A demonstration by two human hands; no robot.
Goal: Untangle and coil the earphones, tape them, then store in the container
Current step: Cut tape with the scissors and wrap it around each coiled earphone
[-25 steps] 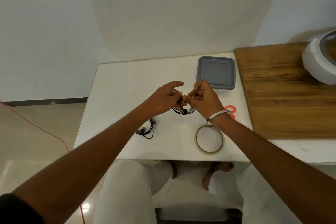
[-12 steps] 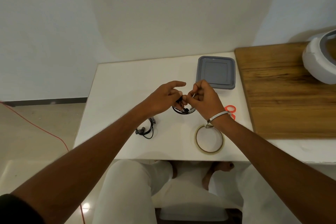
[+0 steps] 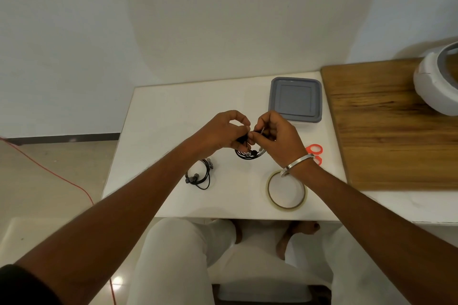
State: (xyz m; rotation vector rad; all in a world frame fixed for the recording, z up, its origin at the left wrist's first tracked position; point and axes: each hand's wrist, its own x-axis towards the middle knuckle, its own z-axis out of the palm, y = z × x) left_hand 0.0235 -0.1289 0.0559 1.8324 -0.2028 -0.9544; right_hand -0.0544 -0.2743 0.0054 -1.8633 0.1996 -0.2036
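We've got a white table pushed up against a plain white wall. On its right side sits a big wooden board, and at the board's far right corner there's a white rounded appliance with a grey rim, cut off by the edge of view so we can't tell what it is. Orange scissors lie just beside the board's left edge; only the handle loops show. Down on the pale tiled floor to the left, a thin red cable runs diagonally. A dark skirting strip lines the bottom of the wall.
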